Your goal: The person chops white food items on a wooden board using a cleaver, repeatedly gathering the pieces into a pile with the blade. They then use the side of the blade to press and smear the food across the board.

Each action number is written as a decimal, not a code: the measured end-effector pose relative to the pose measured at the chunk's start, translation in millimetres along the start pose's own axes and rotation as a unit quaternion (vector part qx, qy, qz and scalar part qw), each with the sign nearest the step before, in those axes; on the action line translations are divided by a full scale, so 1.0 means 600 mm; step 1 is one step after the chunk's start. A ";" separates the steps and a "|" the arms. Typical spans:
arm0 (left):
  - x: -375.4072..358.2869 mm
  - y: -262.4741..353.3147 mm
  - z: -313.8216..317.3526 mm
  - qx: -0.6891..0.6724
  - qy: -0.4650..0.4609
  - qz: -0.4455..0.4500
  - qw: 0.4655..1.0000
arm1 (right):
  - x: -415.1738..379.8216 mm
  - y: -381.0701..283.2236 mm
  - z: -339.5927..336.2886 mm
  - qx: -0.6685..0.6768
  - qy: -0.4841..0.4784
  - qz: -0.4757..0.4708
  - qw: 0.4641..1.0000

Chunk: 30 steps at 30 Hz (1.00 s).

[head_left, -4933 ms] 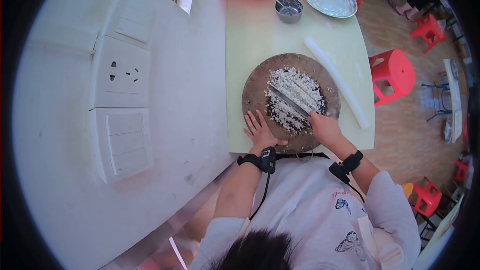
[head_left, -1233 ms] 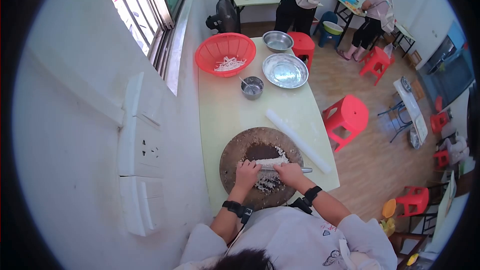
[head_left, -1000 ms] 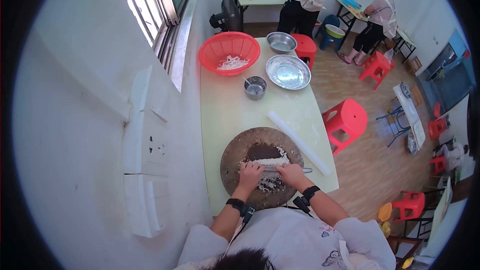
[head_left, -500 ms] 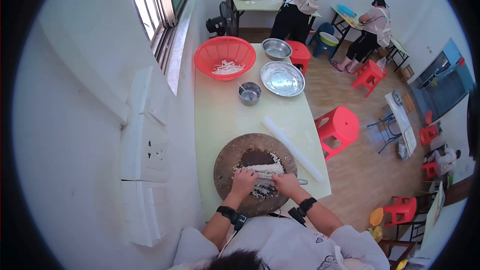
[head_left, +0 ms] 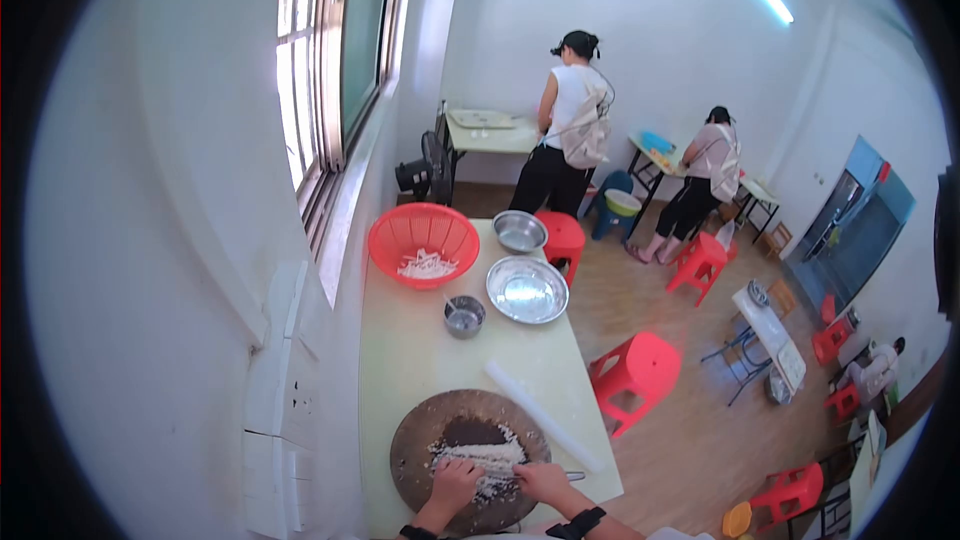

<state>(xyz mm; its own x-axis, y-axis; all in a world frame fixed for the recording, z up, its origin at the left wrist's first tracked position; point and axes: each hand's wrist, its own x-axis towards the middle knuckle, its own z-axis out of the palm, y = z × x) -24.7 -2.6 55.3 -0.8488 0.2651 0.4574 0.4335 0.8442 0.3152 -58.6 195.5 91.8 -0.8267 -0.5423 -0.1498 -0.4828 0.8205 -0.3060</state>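
Observation:
A round wooden chopping board (head_left: 415,445) lies at the near end of the table, with finely chopped white food (head_left: 495,455) heaped and scattered over it. My right hand (head_left: 543,481) is closed on a knife, whose metal handle (head_left: 575,476) sticks out to the right past the fingers. My left hand (head_left: 457,480) has its fingers bent and pressed together at the other end of the blade, against the white pile. Most of the blade is hidden by the hands and the food.
Beyond the board are a white rolling-pin-like rod (head_left: 540,415), a small metal pot (head_left: 464,317), a metal tray (head_left: 527,290), a metal bowl (head_left: 519,231) and a red basket (head_left: 425,245) with white strips. Red stools (head_left: 640,375) stand right. Two people (head_left: 570,120) work at far tables; another sits right.
The view has tilted upward, so the table and hands appear lower and more of the far room shows. Both hands stay at the knife over the board.

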 end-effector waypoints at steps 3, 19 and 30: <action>-0.021 0.007 0.027 0.022 -0.019 0.008 1.000 | -0.002 0.018 0.039 -0.001 -0.051 0.000 0.999; -0.011 0.003 0.011 0.048 -0.021 0.054 0.997 | 0.020 0.031 -0.008 0.053 -0.063 -0.022 0.996; 0.008 0.014 0.017 0.057 -0.075 0.035 0.995 | 0.017 0.051 0.018 0.056 -0.022 0.012 0.998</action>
<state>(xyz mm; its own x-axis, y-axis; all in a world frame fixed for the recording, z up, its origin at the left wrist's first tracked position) -28.3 10.6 51.6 -0.8576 0.3840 0.3423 0.4625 0.8669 0.1862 -78.6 213.3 70.7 -0.8234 -0.5316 -0.1984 -0.4254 0.8097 -0.4043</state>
